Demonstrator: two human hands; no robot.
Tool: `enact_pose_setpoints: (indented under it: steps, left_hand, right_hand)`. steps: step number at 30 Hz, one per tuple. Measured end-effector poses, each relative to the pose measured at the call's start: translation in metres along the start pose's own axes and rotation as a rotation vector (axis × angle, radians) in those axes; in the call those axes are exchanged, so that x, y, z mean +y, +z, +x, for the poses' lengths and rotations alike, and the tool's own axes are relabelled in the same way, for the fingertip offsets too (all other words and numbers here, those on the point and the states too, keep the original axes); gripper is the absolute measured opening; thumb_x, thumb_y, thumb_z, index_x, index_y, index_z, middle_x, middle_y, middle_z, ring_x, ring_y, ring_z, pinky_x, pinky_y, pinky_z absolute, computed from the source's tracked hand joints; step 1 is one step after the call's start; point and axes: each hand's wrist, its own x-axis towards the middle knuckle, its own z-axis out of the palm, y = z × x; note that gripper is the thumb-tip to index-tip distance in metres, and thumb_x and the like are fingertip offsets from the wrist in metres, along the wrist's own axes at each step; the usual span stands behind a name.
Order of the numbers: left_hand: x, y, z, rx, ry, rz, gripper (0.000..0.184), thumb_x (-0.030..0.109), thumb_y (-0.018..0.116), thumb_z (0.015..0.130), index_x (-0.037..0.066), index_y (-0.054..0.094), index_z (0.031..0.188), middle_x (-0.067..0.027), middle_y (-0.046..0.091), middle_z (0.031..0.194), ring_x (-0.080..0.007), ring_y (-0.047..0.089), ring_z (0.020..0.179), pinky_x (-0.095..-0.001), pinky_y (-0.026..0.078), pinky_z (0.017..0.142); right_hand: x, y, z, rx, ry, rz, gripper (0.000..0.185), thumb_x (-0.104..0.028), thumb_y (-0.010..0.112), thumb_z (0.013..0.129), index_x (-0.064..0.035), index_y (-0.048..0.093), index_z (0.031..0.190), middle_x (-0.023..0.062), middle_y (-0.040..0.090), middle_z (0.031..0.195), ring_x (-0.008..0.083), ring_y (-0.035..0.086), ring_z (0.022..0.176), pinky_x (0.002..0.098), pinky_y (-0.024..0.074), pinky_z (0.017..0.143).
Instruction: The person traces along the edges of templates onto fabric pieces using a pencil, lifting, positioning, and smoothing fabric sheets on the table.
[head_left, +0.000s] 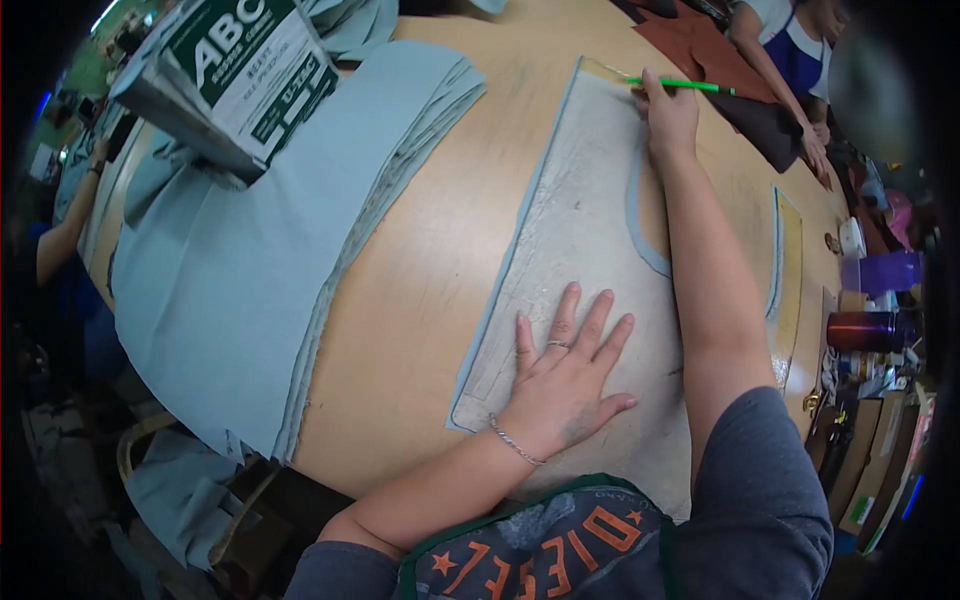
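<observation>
My left hand [568,375] lies flat with its fingers spread on a large off-white pattern piece [560,210]. This piece has a curved cut-out on its right side. Light blue fabric shows as a narrow border [509,250] along its left edge and around the curve. At the far end, my right hand [672,115] grips a green pen [705,87]. The pen lies nearly level, its left end at a yellowish strip [606,72] on the pattern's top edge. Whether the tip touches the fabric is too small to tell.
On the left, a stack of light blue fabric pieces [250,270] carries a green-and-white "ABC" can [235,75]. Another yellowish pattern [790,260] lies at right, near a purple cup [890,271] and dark tumbler [865,331]. Brown material [700,50] and a co-worker's arm [775,70] are beyond.
</observation>
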Motion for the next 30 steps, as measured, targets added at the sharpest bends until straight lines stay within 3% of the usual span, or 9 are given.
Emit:
enact_pose_setpoints:
  steps: [3, 6, 11, 14, 18, 19, 22, 30]
  left_hand:
    - [0.002, -0.007, 0.001, 0.001, -0.005, -0.006, 0.065, 0.05, 0.052, 0.076, 0.013, 0.037, 0.127, -0.0109, 0.022, 0.137, -0.0328, 0.012, 0.129, -0.0653, 0.013, 0.091]
    - [0.007, -0.016, 0.013, 0.06, -0.05, 0.003, 0.054, 0.041, 0.052, 0.079, 0.008, 0.044, 0.121, -0.0136, 0.035, 0.129, -0.0324, 0.026, 0.123, -0.0568, 0.02, 0.094]
    - [-0.036, -0.033, 0.125, 0.374, 0.096, 0.11, 0.036, 0.025, 0.05, 0.082, 0.005, 0.05, 0.112, -0.0137, 0.049, 0.117, -0.031, 0.041, 0.112, -0.0411, 0.033, 0.092]
    - [-0.061, -0.044, 0.215, 0.34, 0.029, 0.2, 0.036, 0.028, 0.046, 0.084, 0.011, 0.048, 0.116, -0.0091, 0.043, 0.124, -0.0311, 0.034, 0.119, -0.0519, 0.029, 0.093]
    - [-0.068, -0.035, 0.255, 0.184, -0.163, 0.357, 0.043, 0.04, 0.035, 0.086, 0.024, 0.039, 0.126, -0.0007, 0.028, 0.137, -0.0285, 0.019, 0.128, -0.0609, 0.017, 0.096]
    - [-0.072, -0.032, 0.26, 0.176, -0.167, 0.358, 0.044, 0.042, 0.034, 0.086, 0.025, 0.037, 0.127, 0.0002, 0.026, 0.138, -0.0281, 0.017, 0.129, -0.0606, 0.016, 0.097]
    - [-0.074, -0.03, 0.257, 0.155, -0.184, 0.357, 0.047, 0.045, 0.032, 0.086, 0.028, 0.033, 0.129, 0.0019, 0.022, 0.139, -0.0279, 0.014, 0.13, -0.0603, 0.014, 0.098]
    - [-0.077, -0.028, 0.259, 0.199, -0.171, 0.354, 0.046, 0.043, 0.032, 0.086, 0.026, 0.032, 0.128, 0.0011, 0.024, 0.138, -0.0308, 0.016, 0.128, -0.061, 0.016, 0.097]
  right_hand:
    - [-0.004, -0.031, -0.026, 0.039, 0.089, -0.074, 0.02, -0.017, 0.061, 0.079, 0.0007, 0.05, 0.08, 0.0054, 0.056, 0.065, 0.0121, 0.055, 0.059, 0.0237, 0.0429, 0.049]
    - [0.015, -0.039, -0.03, 0.038, 0.07, 0.041, 0.018, -0.013, 0.058, 0.08, -0.0003, 0.045, 0.079, 0.0076, 0.055, 0.065, 0.0124, 0.056, 0.056, 0.0241, 0.0439, 0.049]
    - [0.009, -0.028, -0.033, 0.167, 0.049, 0.127, 0.019, -0.011, 0.055, 0.082, 0.0017, 0.043, 0.086, 0.0106, 0.056, 0.069, 0.0152, 0.058, 0.058, 0.0264, 0.0476, 0.052]
    - [0.007, -0.029, -0.032, 0.164, 0.096, 0.111, 0.02, -0.012, 0.054, 0.082, 0.0021, 0.042, 0.088, 0.0116, 0.056, 0.07, 0.0165, 0.06, 0.058, 0.0269, 0.0479, 0.052]
    - [0.001, -0.029, -0.028, 0.113, 0.125, 0.072, 0.018, -0.014, 0.053, 0.084, 0.0002, 0.043, 0.087, 0.0087, 0.055, 0.071, 0.0122, 0.056, 0.058, 0.0228, 0.0449, 0.051]
    - [0.003, -0.028, -0.027, 0.092, 0.133, 0.057, 0.017, -0.014, 0.052, 0.085, -0.0008, 0.043, 0.086, 0.0073, 0.054, 0.071, 0.0101, 0.054, 0.058, 0.0209, 0.0435, 0.051]
    - [0.03, -0.02, 0.013, 0.017, -0.021, -0.027, 0.022, -0.016, 0.058, 0.08, 0.0017, 0.046, 0.083, 0.0097, 0.056, 0.066, 0.0157, 0.06, 0.062, 0.0284, 0.0468, 0.055]
    - [0.047, 0.036, 0.086, -0.224, -0.006, -0.263, 0.035, -0.028, 0.06, 0.077, 0.0035, 0.055, 0.092, 0.0131, 0.062, 0.078, 0.0215, 0.061, 0.07, 0.031, 0.0473, 0.065]
